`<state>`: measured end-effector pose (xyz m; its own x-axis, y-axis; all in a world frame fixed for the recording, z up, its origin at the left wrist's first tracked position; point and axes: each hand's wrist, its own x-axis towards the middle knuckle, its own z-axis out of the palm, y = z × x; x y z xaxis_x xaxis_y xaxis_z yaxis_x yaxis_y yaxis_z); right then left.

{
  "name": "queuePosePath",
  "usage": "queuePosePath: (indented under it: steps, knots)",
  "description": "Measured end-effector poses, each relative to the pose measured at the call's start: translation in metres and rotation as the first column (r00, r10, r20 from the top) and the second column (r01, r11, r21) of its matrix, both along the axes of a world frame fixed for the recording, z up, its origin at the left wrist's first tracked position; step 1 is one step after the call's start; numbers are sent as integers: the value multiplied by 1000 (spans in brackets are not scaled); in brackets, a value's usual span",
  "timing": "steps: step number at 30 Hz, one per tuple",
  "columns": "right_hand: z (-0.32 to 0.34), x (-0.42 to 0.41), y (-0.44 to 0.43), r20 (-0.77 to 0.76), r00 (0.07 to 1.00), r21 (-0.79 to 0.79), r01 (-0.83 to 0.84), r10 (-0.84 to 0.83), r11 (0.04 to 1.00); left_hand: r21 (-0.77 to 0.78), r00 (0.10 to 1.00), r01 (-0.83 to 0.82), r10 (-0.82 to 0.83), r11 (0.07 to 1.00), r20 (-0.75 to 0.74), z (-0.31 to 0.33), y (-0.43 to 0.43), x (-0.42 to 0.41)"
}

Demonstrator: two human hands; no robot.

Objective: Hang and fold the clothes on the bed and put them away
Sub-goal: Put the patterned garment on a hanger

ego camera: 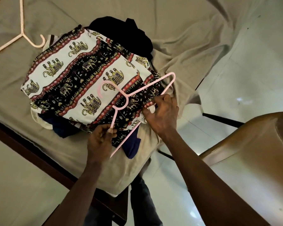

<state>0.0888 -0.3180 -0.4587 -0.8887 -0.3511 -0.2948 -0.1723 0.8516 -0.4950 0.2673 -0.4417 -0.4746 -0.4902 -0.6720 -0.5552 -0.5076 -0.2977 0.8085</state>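
Hands [100,139] [162,115] on pink hanger [121,101] — elephant-print garment [69,75]

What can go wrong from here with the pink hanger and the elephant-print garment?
The left hand grips the pink hanger only near one end, so it may twist.
The right hand pinches just the edge of the elephant-print garment; lifting it could drag the navy cloth beneath off the bed.
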Motion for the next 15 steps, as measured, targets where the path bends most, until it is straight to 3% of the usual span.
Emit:
queuePosePath:
  steps: [3, 5, 6, 11, 13, 15]
  knots:
    - [9, 7, 2, 72, 992, -373, 121, -101, 920, 39, 998, -58, 58, 998, -21, 1, 0, 2]
    - [22, 13, -2, 325, 923, -615, 373, -209, 695, 106, 991, -118, 124, 987, -58, 4, -1, 3]
    - [27, 16, -4, 426, 875, -655, 473, -229, 590, 121, 987, -132, 141, 984, -71, 6, -2, 3]
    - [34, 27, -21, 684, 679, -566, 725, -268, 392, 67, 980, -165, 171, 984, -97, 16, -7, 1]
    - [33, 28, -29, 785, 579, -516, 808, -221, 285, 79, 981, -151, 159, 985, -107, 19, -11, -1]
    - [29, 26, -31, 830, 543, -508, 830, -127, 232, 88, 985, -126, 136, 988, -110, 20, -15, -3]
